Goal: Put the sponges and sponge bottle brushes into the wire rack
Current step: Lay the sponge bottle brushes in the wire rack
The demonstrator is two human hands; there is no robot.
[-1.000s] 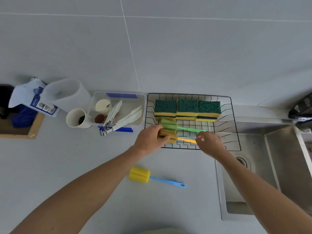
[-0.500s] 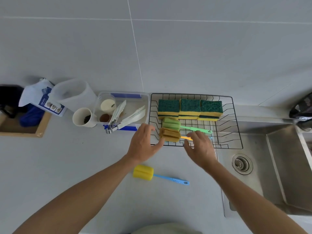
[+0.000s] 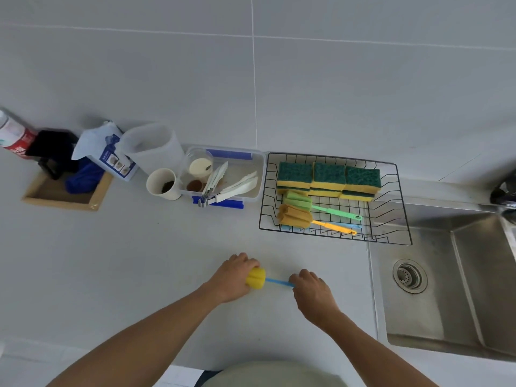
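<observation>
Two bare hands meet over one sponge bottle brush on the pale grey bench (image 3: 117, 261): the left hand (image 3: 231, 277) has its fingers curled around the yellow foam head of the blue-handled bottle brush (image 3: 261, 279), and the right hand (image 3: 311, 290) has its fingers closed over the far end of the thin blue handle. This brush lies on the bench, well apart from the black wire rack (image 3: 402, 219) that stands at the back beside the stainless steel sink (image 3: 446, 277). Inside the rack, green-and-yellow scouring sponges (image 3: 329, 177) sit in a row along the far side, stacked in two layers. In front of them lie a green sponge brush with a green handle (image 3: 298, 199) and a tan sponge brush with an orange handle (image 3: 294, 216), heads to the left; a light blue handle (image 3: 351, 226) shows beneath the orange one. Left of the rack stands a clear plastic tray with blue clips (image 3: 231, 156) holding white tongs, then a white paper cup (image 3: 163, 184) and a translucent plastic jug (image 3: 152, 148).
</observation>
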